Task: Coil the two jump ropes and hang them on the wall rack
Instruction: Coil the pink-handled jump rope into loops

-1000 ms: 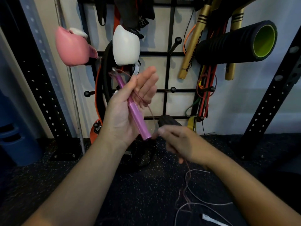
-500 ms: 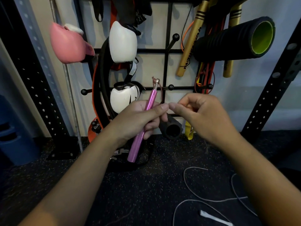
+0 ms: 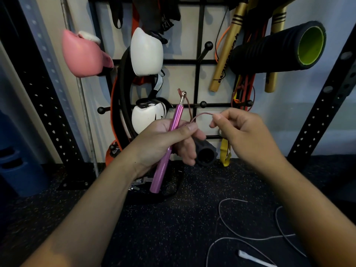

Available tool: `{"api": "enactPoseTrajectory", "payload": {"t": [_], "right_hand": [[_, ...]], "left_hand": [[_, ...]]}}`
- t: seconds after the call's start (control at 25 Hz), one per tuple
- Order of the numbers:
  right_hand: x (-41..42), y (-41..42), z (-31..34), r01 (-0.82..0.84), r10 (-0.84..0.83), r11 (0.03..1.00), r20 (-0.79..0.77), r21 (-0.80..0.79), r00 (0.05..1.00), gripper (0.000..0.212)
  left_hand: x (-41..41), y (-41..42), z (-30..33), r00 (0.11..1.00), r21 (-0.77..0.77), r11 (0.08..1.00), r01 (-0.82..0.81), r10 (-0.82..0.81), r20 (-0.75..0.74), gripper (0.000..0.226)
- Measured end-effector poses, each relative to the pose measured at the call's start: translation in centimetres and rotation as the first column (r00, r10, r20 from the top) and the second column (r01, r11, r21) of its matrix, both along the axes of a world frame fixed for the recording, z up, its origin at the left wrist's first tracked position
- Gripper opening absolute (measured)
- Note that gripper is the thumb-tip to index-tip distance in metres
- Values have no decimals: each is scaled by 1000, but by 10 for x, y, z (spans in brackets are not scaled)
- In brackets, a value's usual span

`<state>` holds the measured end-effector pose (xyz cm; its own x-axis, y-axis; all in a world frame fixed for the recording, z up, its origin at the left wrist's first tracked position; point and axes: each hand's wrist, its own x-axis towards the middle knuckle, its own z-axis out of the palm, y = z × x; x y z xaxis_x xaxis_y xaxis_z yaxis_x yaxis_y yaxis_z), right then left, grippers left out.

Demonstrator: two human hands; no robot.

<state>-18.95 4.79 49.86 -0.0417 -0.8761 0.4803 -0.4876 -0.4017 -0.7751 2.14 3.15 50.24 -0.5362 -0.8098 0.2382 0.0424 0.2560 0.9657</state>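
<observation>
Gold cylindrical stick with black bands (image 3: 225,56), hung on the black wire wall rack (image 3: 198,61): black lettering along its length, too blurred to read. White boxing glove, lower (image 3: 148,118): dark mark, illegible.

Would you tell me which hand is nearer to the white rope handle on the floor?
Right. The right hand is above the white handle; the left hand grips the pink handle farther left.

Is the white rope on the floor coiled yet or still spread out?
Spread out. The white rope lies in loose, open curves on the floor, its handle beside it; neither hand touches it.
</observation>
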Motion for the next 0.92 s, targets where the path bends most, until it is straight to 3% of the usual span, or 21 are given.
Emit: {"api": "enactPoseTrajectory", "payload": {"t": [0.16,0.28,0.36,0.44,0.52,0.6,0.68,0.72,0.8,0.88,0.92], "right_hand": [[-3,1,3,-131,127,990,71,56,989,21],[0,3,1,-77,74,997,100,30,992,18],[6,3,-4,-23,18,999,151,33,988,31],[11,4,-11,-68,51,991,149,111,988,40],[17,7,-20,-174,166,949,52,264,985,40],[27,12,-27,-273,324,893,-90,358,942,34],[39,17,-29,-349,442,878,-276,327,854,25],[44,19,-28,-375,468,877,-355,301,810,21],[45,19,-19,-361,434,901,-485,241,759,14],[34,19,-4,-266,340,940,-514,215,787,12],[26,20,3,-208,293,953,-491,219,821,11]], "left_hand": [[0,2,1,999,26,999,-22,24,-43,34],[4,3,4,969,97,988,124,-99,-227,33],[3,7,10,872,145,952,271,-179,-456,32],[1,10,19,714,169,920,353,-148,-684,34],[0,8,24,566,161,935,317,-50,-823,33],[-2,3,25,515,155,967,204,29,-857,32],[-4,-3,17,581,181,982,59,114,-806,34],[-4,-4,11,677,169,983,-66,168,-716,35],[-6,-3,1,895,-25,943,-332,307,-325,35],[-7,-2,-7,910,-274,886,-373,407,77,29],[-8,-1,-10,883,-350,870,-347,429,189,24]]}}
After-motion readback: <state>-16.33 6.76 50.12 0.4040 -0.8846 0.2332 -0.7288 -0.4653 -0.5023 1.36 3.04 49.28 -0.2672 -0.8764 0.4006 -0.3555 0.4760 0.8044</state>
